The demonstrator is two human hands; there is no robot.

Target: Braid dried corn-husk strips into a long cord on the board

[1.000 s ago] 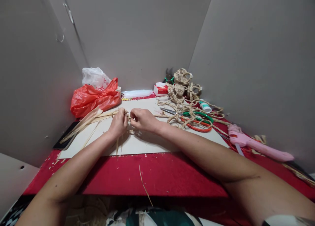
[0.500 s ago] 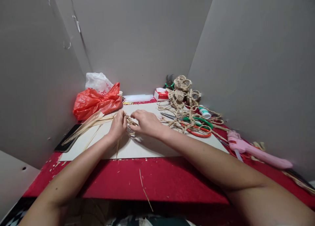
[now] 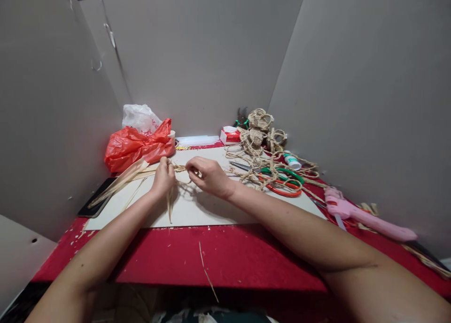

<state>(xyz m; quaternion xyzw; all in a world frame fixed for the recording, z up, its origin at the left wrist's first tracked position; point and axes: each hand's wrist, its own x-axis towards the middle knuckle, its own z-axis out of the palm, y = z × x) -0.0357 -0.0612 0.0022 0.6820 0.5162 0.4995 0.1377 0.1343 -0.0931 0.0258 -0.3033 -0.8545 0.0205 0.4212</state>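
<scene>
A short length of twisted straw cord (image 3: pixel 180 168) stretches between my two hands, just over the white board (image 3: pixel 218 214). My left hand (image 3: pixel 164 177) is closed around its left end, and loose straw ends (image 3: pixel 169 206) hang below the fingers. At the other end my right hand (image 3: pixel 210 176) pinches the cord between thumb and fingers. A loop of the cord sags between the hands; its exact path is partly hidden by my fingers. Left of my left hand lie pale dry straw strips (image 3: pixel 120 184), partly across a dark phone (image 3: pixel 97 198).
Red (image 3: pixel 139 147) and white plastic bags (image 3: pixel 141 117) stand back left. On the right are tangled rope (image 3: pixel 255 142), scissors (image 3: pixel 285 181), a small white-green bottle (image 3: pixel 292 160) and a pink glue gun (image 3: pixel 369 217). Grey panels (image 3: pixel 197 55) enclose the red-covered table (image 3: pixel 169 257).
My right hand has gone from spread fingers to a pinch on the cord. The cord is now pulled straighter, and my left hand has shifted slightly left.
</scene>
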